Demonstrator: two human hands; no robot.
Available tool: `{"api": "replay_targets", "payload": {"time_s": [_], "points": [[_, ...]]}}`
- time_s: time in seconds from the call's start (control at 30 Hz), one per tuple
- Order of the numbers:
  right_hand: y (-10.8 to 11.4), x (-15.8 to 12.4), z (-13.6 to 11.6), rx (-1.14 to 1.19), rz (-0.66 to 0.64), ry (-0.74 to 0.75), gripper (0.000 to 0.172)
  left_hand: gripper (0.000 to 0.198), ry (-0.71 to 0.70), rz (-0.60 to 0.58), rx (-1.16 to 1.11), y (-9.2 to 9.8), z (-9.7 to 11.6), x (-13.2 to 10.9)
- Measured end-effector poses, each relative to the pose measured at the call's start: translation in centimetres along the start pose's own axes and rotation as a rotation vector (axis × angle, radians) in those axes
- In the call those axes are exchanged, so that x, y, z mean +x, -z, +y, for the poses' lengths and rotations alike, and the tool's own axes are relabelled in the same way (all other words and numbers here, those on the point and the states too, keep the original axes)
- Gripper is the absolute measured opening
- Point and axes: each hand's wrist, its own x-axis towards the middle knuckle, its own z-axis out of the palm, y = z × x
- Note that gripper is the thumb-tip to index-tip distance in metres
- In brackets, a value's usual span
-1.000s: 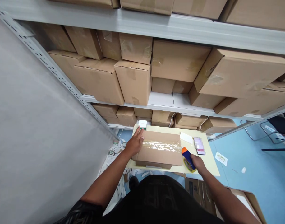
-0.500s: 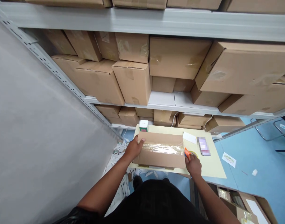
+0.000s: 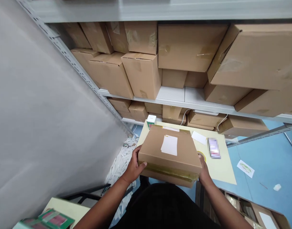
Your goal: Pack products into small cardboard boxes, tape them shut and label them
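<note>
A cardboard box (image 3: 152, 149) is tilted toward me over the near edge of the pale yellow table (image 3: 225, 171). A white label is stuck on its upper face, and shiny tape runs along its near side. My left hand (image 3: 135, 165) grips the left near corner, thumb on the taped side. On the right end, my right hand (image 3: 204, 171) holds the box, its fingers partly hidden. Just beyond that hand lies a roll of tape (image 3: 202, 156) with a yellow rim. Behind the box stands a small white and green box (image 3: 151, 121).
Shelves (image 3: 146, 101) packed with cardboard boxes rise ahead. A white paper (image 3: 199, 137) and a blurred purple item (image 3: 214, 148) lie on the table. Paper strips (image 3: 114, 168) cover the floor at left. An open carton (image 3: 277, 214) is at lower right, green-and-pink packages (image 3: 56, 219) at lower left.
The box has been turned, so its labelled face shows instead of the taped one, and it sits nearer to me. The orange tool at my right hand is no longer visible. My view has shifted left.
</note>
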Motion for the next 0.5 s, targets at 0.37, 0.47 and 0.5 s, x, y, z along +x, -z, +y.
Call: {"api": "replay_targets", "payload": {"time_s": [0.37,0.47,0.5], "points": [[-3.3,-1.4,6.9,0.034,0.006,-0.118,0.082,0.048,0.279,-0.096,-0.14,-3.4,-9.6,-2.7],[-3.5,-1.3,6.9,-0.051,-0.005,-0.201,0.072,0.059,0.286,-0.058,-0.054,-3.8,-10.5,-2.4],[-3.5,-1.3,6.7,-0.096,0.006,-0.233,0.067,0.061,0.303,-0.049,-0.04,-3.8,-10.6,-2.2]]}}
